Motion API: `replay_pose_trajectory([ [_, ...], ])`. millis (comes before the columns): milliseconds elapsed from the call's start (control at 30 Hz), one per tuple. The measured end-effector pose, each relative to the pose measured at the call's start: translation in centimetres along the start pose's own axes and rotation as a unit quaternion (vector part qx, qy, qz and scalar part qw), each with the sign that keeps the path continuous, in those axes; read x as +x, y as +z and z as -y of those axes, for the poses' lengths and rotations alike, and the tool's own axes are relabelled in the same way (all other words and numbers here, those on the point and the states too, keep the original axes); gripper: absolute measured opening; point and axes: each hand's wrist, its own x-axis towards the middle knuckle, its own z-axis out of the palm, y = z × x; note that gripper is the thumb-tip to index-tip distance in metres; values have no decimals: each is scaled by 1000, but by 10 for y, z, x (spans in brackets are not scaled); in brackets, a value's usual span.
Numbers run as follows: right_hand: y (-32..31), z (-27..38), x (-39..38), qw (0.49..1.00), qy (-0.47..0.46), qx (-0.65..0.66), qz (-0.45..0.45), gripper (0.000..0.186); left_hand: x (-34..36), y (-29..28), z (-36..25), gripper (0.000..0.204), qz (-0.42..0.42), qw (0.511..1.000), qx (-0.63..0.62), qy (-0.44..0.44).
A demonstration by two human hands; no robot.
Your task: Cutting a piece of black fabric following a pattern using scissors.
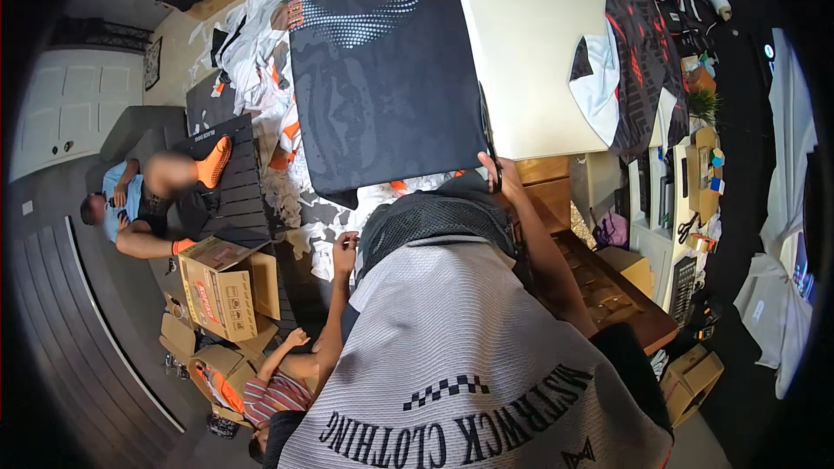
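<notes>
My right hand [504,175] is at the near edge of the table, its fingers closed round the handles of a pair of dark scissors [486,113]. Their blades point away from me, along the right edge of a black fabric panel [391,113] printed with white dots at its far end. The panel lies flat, and its near edge hangs over the table's edge. My left hand [345,254] is down beside my body, away from the fabric, with curled fingers; what they hold, if anything, cannot be made out.
Right of the panel is the cream tabletop [530,52], with a black and red patterned fabric [638,69] beyond. White and orange scraps [282,104] heap up at left. A cardboard box [226,291], a seated person [130,208] and another person in a striped shirt [276,395] are left.
</notes>
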Motion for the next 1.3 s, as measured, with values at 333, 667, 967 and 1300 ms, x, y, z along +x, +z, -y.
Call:
replay_pose_trajectory([
  [333, 0, 13, 3, 1000, 8, 16, -5, 56, -3, 4, 9, 17, -12, 1000, 15, 12],
  [667, 1, 7, 8, 1000, 1, 8, -15, 54, 3, 0, 7, 18, -8, 1000, 15, 8],
  [967, 2, 5, 9, 1000, -8, -4, -25, 54, 5, -3, 11, 20, 0, 1000, 1, 2],
  [1300, 2, 5, 8, 1000, -19, -7, -23, 55, 4, -3, 13, 21, 9, 1000, -7, 3],
])
